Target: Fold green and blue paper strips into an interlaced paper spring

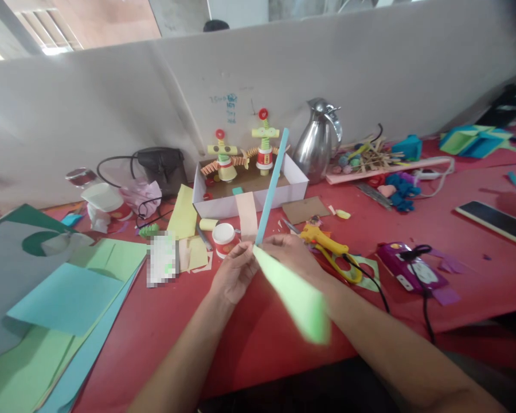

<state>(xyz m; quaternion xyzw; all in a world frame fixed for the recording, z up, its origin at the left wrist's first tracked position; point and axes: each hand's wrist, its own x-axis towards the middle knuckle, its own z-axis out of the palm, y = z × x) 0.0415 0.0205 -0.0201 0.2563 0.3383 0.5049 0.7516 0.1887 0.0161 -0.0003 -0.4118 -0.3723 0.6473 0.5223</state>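
Observation:
A blue paper strip (pixel 272 186) rises away from my hands, and a light green paper strip (pixel 290 281) runs back toward me, blurred at its near end. Their ends meet at my fingertips. My left hand (pixel 236 269) pinches this meeting point from the left, fingers curled. Close on its right, my right hand (pixel 286 249) is closed around the same spot, its fingertips partly hidden behind the green strip. Just beyond the hands are a pink paper strip (pixel 246 215) and a white-and-red paper cup (pixel 224 238). Whether the two strips are glued, I cannot tell.
A white box (pixel 249 201) holds two paper figures (pixel 264 143). Right of it are a steel jug (pixel 317 140), a yellow glue gun (pixel 324 240), yellow-handled scissors (pixel 339 267) and a purple device (pixel 410 269) with cables. Coloured paper sheets (pixel 66 298) lie left.

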